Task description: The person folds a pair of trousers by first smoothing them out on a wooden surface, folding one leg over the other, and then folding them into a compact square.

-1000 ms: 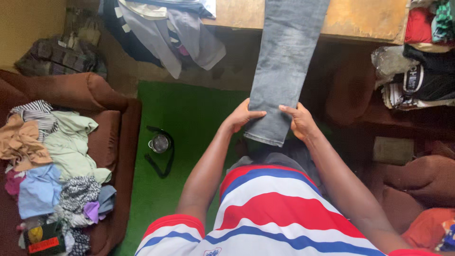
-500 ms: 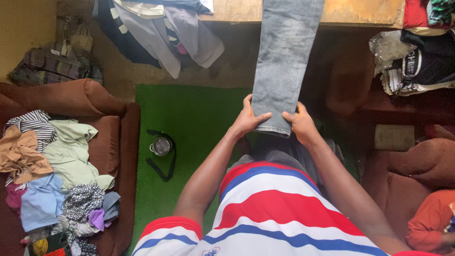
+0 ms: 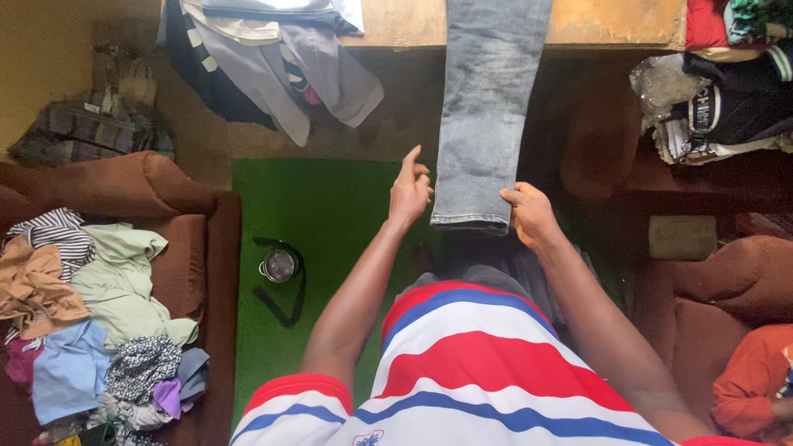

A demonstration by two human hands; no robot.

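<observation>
A pair of grey jeans (image 3: 486, 107) hangs from the wooden table (image 3: 611, 23) at the top, the leg end reaching down in front of me. My right hand (image 3: 530, 216) grips the lower right corner of the leg near its hem. My left hand (image 3: 410, 188) is just left of the jeans, off the fabric, with its fingers spread and the index finger raised. I wear a red, white and blue striped shirt (image 3: 479, 372).
Loose clothes (image 3: 273, 58) hang off the table's left end. A brown sofa (image 3: 178, 223) at left holds a heap of garments (image 3: 91, 314). A small metal pot with a black strap (image 3: 278, 266) lies on the green mat (image 3: 322, 223). Folded clothes (image 3: 727, 91) are stacked at right.
My left hand has let go of the jeans' hem and lifted away to the left with its fingers apart. My right hand keeps its grip, and the hem has risen slightly.
</observation>
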